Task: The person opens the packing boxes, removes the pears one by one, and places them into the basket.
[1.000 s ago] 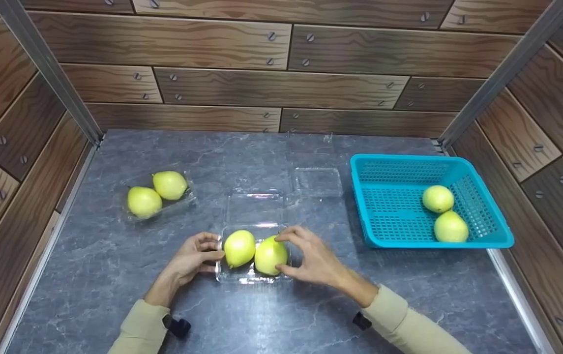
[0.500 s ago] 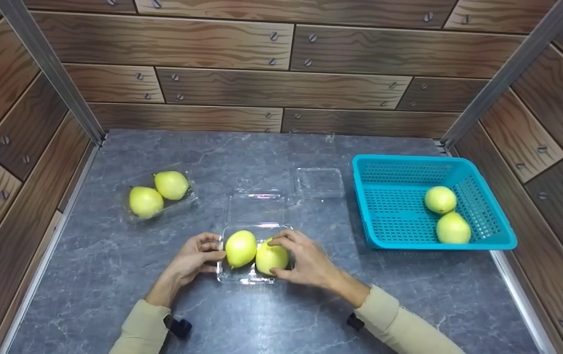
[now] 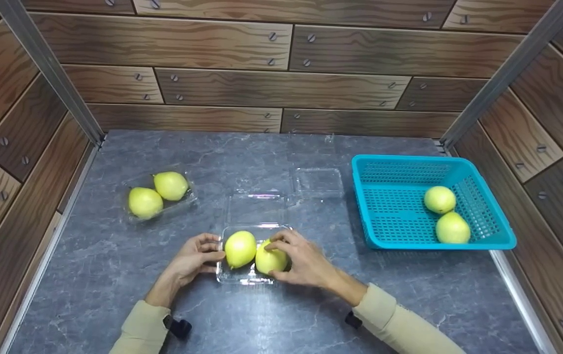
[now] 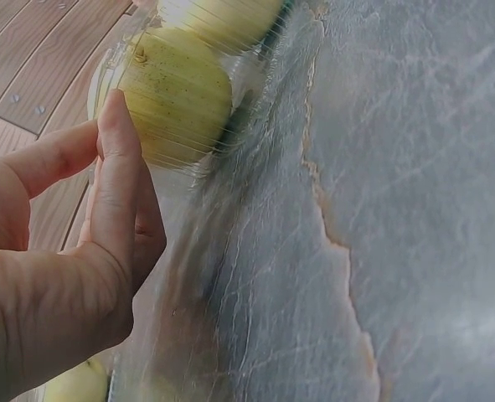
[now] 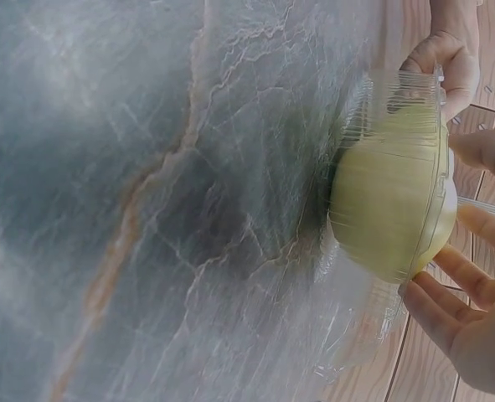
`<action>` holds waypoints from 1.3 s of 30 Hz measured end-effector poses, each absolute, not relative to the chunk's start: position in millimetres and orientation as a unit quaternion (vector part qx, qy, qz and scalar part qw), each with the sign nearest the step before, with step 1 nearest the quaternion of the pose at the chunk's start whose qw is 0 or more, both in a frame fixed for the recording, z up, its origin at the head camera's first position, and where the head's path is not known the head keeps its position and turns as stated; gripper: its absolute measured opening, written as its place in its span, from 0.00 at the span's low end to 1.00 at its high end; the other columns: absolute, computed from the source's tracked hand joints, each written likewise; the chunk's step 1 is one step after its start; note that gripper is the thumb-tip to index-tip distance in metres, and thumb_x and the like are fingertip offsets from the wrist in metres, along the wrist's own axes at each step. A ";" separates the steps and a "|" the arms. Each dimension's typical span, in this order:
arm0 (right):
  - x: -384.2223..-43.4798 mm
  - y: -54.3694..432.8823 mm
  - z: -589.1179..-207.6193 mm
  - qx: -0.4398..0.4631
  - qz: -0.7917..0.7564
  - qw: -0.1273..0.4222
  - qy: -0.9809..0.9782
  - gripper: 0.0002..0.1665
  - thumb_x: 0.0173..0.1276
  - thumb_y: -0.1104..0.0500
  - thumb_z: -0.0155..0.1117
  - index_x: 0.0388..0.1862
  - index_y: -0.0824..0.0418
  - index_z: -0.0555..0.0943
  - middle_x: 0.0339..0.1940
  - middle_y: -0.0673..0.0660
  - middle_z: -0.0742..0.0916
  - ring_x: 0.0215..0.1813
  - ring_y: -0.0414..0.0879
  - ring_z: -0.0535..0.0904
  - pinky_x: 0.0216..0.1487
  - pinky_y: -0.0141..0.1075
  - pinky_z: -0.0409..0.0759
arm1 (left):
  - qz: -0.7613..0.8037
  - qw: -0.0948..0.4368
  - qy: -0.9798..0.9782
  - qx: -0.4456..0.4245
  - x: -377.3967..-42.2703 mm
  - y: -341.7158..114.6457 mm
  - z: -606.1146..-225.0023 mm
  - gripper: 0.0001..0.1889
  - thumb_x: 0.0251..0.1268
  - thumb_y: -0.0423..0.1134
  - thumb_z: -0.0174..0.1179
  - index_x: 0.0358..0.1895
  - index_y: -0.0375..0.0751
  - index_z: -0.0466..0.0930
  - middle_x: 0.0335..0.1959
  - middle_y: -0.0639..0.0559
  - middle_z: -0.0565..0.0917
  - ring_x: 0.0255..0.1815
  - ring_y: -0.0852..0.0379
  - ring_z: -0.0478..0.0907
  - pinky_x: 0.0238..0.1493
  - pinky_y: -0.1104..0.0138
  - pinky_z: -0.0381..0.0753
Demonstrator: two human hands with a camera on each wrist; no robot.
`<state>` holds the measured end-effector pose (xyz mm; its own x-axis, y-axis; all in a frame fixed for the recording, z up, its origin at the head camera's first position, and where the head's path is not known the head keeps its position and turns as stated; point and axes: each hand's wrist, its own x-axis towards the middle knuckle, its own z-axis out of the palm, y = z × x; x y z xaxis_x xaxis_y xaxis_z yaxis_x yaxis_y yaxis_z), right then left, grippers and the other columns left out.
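Note:
A clear plastic clamshell container [image 3: 256,281] lies with its lid [image 3: 256,209] folded back, and two yellow-green pears sit in it. My left hand [image 3: 193,256] pinches the container's left rim between thumb and fingers, beside the left pear [image 3: 240,249]. In the left wrist view that hand [image 4: 88,226] has its fingertips at the rim, with a pear [image 4: 176,96] behind the ribbed wall. My right hand [image 3: 306,259] holds the right pear [image 3: 270,259], thumb on the near side and fingers on the far side. The right wrist view shows this pear [image 5: 385,197] low inside the wall.
At the left, two more pears [image 3: 145,202] sit in another clear container [image 3: 183,204]. A turquoise basket [image 3: 384,241] on the right holds two pears [image 3: 440,199]. Another clear container [image 3: 318,182] lies behind the middle. Wood-patterned walls [image 3: 222,88] enclose the grey marbled table [image 3: 306,314].
My right hand has shifted slightly left over the right pear, its fingers reaching further across it. The left hand stays at the container's rim.

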<state>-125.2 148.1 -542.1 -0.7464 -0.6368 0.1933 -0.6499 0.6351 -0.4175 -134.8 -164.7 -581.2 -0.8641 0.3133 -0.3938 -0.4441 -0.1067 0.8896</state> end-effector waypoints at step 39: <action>-150.6 125.6 -521.0 0.405 0.080 -0.112 -0.904 0.41 0.57 0.45 0.83 0.69 0.48 0.79 0.67 0.56 0.83 0.60 0.52 0.79 0.56 0.42 0.87 | 0.748 0.253 0.611 -0.058 -133.9 -164.6 -579.7 0.21 0.66 0.25 0.67 0.57 0.35 0.70 0.36 0.56 0.81 0.34 0.61 0.82 0.30 0.69 0.90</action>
<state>-150.6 125.6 -521.0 -0.6461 -0.7508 -0.1373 -0.7148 0.6583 -0.2361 -133.9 -164.6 -579.7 -0.8652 0.3084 -0.3955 -0.4490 -0.1252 0.8847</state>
